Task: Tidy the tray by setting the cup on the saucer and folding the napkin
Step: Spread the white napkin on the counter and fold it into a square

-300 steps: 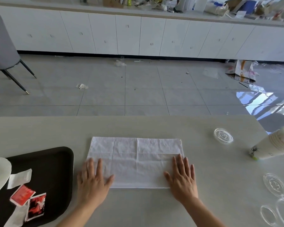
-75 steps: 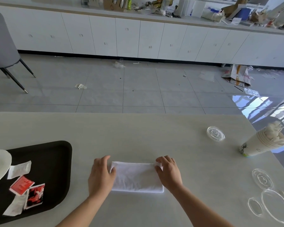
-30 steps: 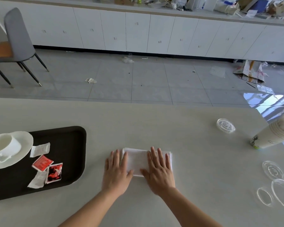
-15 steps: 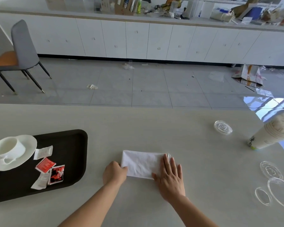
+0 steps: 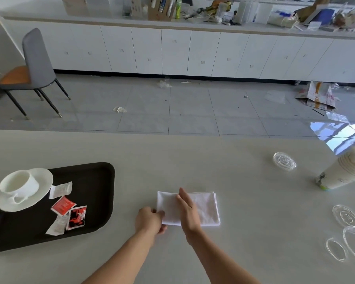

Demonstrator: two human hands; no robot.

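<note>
A white napkin (image 5: 205, 208), folded into a small rectangle, lies on the grey table just in front of me. My left hand (image 5: 150, 221) pinches its near left corner. My right hand (image 5: 188, 210) stands edge-on across the napkin's left part, fingers straight and together, holding nothing. On the black tray (image 5: 94, 193) at the left, a white cup (image 5: 19, 184) stands upright on a white saucer (image 5: 40, 194) at the tray's far left corner.
Several red and white sachets (image 5: 67, 210) lie on the tray beside the saucer. At the right stand a stack of paper cups (image 5: 342, 173) and several clear plastic lids (image 5: 284, 160). A grey chair (image 5: 32, 66) stands on the floor beyond the table.
The napkin went from a wide half-fold to a small rectangle. In the last half second my right hand lifted from lying flat to edge-on, and my left hand pinched the napkin's corner.
</note>
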